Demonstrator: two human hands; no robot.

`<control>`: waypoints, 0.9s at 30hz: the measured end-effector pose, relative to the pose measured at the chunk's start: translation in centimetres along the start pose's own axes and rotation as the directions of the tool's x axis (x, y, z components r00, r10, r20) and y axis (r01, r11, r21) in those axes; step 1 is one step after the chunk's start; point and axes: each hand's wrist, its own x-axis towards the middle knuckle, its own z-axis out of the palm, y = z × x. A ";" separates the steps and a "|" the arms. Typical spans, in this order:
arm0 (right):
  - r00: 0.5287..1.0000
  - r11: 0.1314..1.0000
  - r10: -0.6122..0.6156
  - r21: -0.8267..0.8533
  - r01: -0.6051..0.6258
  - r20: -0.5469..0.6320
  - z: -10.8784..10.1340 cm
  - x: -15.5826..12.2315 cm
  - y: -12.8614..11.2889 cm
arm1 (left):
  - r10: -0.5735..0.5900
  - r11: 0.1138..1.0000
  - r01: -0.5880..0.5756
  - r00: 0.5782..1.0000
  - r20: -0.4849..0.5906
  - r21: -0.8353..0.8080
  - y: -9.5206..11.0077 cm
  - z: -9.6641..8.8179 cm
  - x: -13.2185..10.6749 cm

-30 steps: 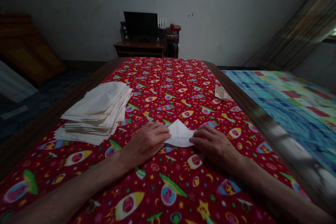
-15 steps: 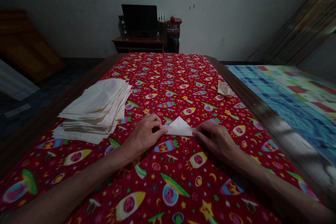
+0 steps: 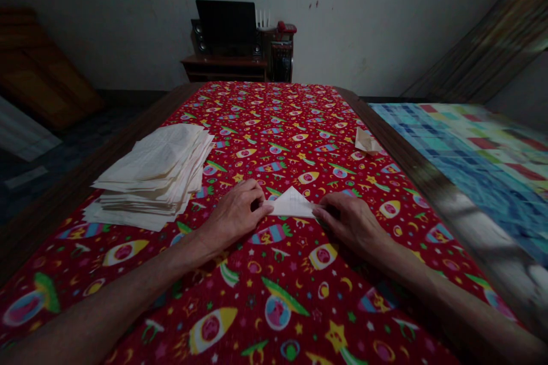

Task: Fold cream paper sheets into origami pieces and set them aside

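Observation:
A white sheet of paper [image 3: 292,205], folded with a pointed peak facing away from me, lies on the red patterned cloth [image 3: 257,274]. My left hand [image 3: 242,205] pinches its left end between thumb and fingers. At the right end, my right hand [image 3: 345,214] pinches it the same way. To the left of my left hand rests a stack of loose paper sheets [image 3: 149,177]. Beyond my right hand, near the cloth's right edge, sits a small folded paper piece [image 3: 366,141].
The cloth covers a table with dark wooden edges [image 3: 385,142]. A bed with a blue checked cover [image 3: 449,159] stands to the right. Against the far wall are a monitor [image 3: 226,23] on a desk [image 3: 222,65] and speakers. A wooden cabinet [image 3: 43,74] is at the left.
The strip along the paper's near edge looks narrower, with more of the peak's face showing. Both hands still pinch the ends. The view has shifted slightly.

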 end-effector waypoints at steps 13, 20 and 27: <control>1.000 0.997 0.003 0.071 -0.002 -0.016 0.2 -0.1 0.1 | 0.451 0.835 -0.484 0.875 0.177 0.262 1.9 -0.2 -0.6; 0.986 0.992 -0.128 0.003 0.129 -0.107 1.0 -0.2 0.9 | 0.391 0.855 -0.449 0.887 0.247 0.261 3.6 1.0 -1.2; 0.945 0.922 -0.313 -0.268 0.278 -0.095 1.1 -0.4 -0.6 | 0.359 0.894 -0.411 0.895 0.264 0.177 3.2 2.0 -1.5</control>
